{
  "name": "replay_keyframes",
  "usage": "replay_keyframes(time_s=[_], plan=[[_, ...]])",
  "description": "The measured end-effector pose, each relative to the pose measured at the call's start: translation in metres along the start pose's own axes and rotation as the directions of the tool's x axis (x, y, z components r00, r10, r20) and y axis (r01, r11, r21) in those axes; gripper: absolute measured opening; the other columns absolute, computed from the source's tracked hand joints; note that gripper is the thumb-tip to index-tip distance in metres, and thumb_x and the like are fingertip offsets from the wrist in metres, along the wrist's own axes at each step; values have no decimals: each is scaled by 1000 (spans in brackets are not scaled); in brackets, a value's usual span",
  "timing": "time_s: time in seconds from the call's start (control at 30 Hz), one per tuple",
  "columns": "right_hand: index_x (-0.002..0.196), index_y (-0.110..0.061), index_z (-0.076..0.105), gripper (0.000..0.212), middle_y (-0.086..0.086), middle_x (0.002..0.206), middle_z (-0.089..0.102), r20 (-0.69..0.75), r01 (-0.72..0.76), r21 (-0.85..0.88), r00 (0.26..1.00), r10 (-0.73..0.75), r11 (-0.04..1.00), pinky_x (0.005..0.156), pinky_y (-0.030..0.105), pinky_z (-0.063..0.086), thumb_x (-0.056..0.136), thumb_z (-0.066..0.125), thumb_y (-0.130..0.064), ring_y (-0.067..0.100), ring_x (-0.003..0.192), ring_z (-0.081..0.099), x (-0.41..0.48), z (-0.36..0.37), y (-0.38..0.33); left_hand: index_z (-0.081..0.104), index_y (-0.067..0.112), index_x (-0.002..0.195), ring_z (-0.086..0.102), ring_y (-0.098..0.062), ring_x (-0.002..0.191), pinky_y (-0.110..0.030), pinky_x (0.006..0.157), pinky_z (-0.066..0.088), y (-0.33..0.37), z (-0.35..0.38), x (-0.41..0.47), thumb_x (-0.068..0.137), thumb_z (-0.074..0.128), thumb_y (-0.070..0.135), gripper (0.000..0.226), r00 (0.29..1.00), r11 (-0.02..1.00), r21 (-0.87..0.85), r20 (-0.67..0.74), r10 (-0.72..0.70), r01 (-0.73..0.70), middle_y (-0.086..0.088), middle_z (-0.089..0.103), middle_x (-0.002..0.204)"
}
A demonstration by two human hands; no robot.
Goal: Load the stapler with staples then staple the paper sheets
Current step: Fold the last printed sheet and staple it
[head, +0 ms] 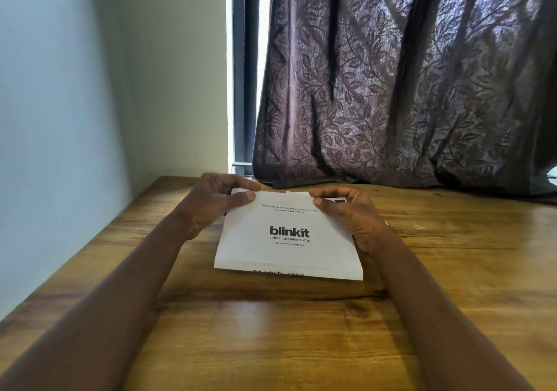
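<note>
While both forearms reach in from the near corners of the view, the paper sheets [287, 237] lie at the centre of the wooden surface [271, 330], a white stack with "blinkit" printed in bold black and smaller lines of text above and below it. The near edge of the stack curls over, and part of another printed line shows at the fold toward 6 o'clock.

The left hand [211, 206] sits at 10 o'clock of the stack, its grip narrow: thumb on top and forefinger over the far edge, pinching the top left corner of the sheets. The right hand [346, 212] sits at 2 o'clock, its grip likewise narrow, thumb and fingers pinched on the top right corner, with the heel of the hand along the right edge of the paper. A small dark object [339, 200] shows just under the right fingers; what it is cannot be told.

Toward 12 o'clock, beyond the far edge of the surface, a dark curtain [407, 89] with a leaf pattern hangs down and its hem rests on the wood. At 11 o'clock a dark window frame [244, 68] stands beside a strip of daylight, and a pale wall [90, 89] fills the 9 o'clock side.
</note>
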State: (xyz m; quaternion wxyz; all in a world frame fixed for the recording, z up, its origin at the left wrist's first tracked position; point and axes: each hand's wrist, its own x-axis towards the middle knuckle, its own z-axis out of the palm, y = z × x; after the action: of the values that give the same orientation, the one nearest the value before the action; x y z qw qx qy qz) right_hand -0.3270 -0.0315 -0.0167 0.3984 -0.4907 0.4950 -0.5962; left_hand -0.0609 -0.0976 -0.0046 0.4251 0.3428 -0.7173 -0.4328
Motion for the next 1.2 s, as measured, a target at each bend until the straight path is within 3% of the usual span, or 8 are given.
replay_keyframes(time_s=[0.13,0.23,0.37,0.5,0.6,0.73,0.97,1.2], plan=[[88,-18,82,10,0,96,79,-89,28,-246,995,-52,969,90,44,60,84,80,-9,28,97,73,-1,-8,0,79,13,102,76,-17,92,-24,68,59,-2,10,4,90,74,14,13,1000,995,94,21,-19,17,1,79,100],[94,-24,78,8,-10,100,74,-189,84,-656,944,-271,750,75,35,57,89,75,-20,19,92,69,-17,-13,1,79,13,102,76,-18,96,-29,76,63,-4,27,3,89,76,12,14,999,987,158,36,23,-28,1,79,104],[107,-27,73,19,-4,117,67,-113,148,-870,869,-482,470,99,47,47,91,65,-30,20,114,58,-57,-11,9,80,17,105,73,-17,99,-42,88,62,-7,52,-1,87,80,17,19,993,954,274,40,114,-121,3,77,111],[125,-28,67,32,-3,142,58,100,212,-951,899,-425,225,116,44,33,97,60,-42,18,141,42,-98,-13,14,80,23,109,67,-2,87,-24,82,56,-6,69,-6,86,81,24,22,978,836,507,99,186,-210,7,77,114],[135,-32,60,38,-10,151,48,191,263,-919,949,-252,294,121,40,28,100,55,-46,10,149,29,-111,-14,15,79,24,111,59,3,76,-13,69,42,-7,76,-10,87,80,23,23,977,783,585,123,173,-213,7,76,115],[139,-33,57,40,-12,153,46,174,219,-884,974,-144,412,117,35,34,101,52,-47,10,145,36,-112,-10,18,79,29,110,59,-6,87,-26,79,47,-9,75,-12,88,78,28,22,986,723,671,88,144,-165,8,74,121],[146,-31,51,49,-6,159,41,167,155,-907,986,-4,392,119,38,32,102,47,-53,14,146,36,-112,-3,23,76,29,113,64,-17,111,-32,92,50,-12,71,-14,91,75,27,23,994,662,741,98,53,-109,8,72,126],[148,-32,48,52,-7,161,37,167,141,-904,986,30,403,115,32,27,101,48,-54,13,147,32,-112,-4,20,69,35,121,56,-21,127,-48,110,36,-1,83,-24,96,67,35,25,997,451,889,60,44,-74,8,65,137]])
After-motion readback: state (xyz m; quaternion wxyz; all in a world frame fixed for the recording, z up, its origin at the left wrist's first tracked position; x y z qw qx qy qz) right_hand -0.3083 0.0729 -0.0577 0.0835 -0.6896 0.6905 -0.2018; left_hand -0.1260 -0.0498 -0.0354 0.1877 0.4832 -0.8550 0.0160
